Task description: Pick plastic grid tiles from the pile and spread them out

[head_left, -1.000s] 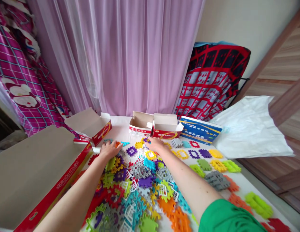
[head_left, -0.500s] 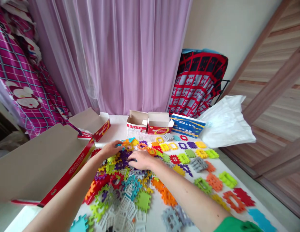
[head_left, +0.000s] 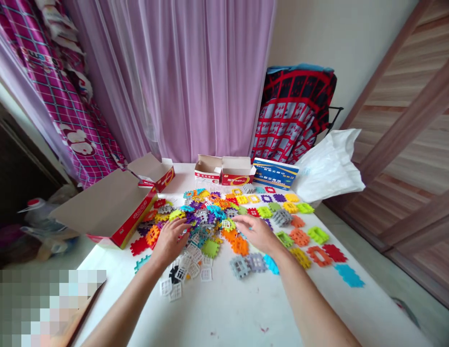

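Observation:
A heap of colourful plastic building pieces (head_left: 202,217) with notched edges lies on the white table. My left hand (head_left: 170,238) rests over the heap's left side, palm down with fingers spread, near an orange piece (head_left: 153,235). To the right of the heap is my right hand (head_left: 256,232), its fingers extended and apart. Its fingertips are close to a small white lattice window piece (head_left: 226,224); whether they touch it is unclear. White window pieces (head_left: 190,260) lie loose at the heap's near side. What lies under my left palm is hidden.
Sorted pieces lie in groups on the right, including grey squares (head_left: 240,266) and a blue sheet (head_left: 349,275). Open red boxes (head_left: 137,219) stand left; smaller boxes (head_left: 237,179), a blue box (head_left: 275,173) and a white bag (head_left: 329,168) stand behind.
My left hand has come back from the heap's far side to its near left. My right hand has moved right, off the middle. The heap looks flatter, and more tabletop shows.

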`<state>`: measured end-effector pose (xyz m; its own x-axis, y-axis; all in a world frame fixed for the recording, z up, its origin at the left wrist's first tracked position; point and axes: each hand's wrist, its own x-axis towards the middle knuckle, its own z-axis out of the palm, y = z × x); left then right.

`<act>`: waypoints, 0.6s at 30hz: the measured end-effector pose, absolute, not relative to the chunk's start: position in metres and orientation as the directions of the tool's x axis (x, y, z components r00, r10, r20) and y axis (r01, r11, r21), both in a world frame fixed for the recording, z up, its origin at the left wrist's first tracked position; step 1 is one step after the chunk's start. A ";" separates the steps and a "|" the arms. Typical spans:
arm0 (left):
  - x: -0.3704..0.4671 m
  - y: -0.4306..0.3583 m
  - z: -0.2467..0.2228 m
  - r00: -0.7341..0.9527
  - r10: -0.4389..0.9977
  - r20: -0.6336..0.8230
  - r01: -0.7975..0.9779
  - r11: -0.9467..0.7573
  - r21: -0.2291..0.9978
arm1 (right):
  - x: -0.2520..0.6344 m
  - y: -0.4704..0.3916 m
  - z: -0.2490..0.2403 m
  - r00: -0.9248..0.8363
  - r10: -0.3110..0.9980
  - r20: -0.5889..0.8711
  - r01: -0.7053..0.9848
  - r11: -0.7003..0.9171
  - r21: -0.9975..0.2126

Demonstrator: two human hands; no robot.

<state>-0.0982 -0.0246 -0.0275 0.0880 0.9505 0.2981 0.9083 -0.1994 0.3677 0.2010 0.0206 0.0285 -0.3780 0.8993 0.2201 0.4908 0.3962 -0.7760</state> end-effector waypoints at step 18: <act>-0.002 -0.017 -0.029 -0.130 0.960 0.250 0.987 0.100 0.129 | 0.201 -0.029 -0.042 -0.023 0.932 0.362 0.207 0.359 -0.910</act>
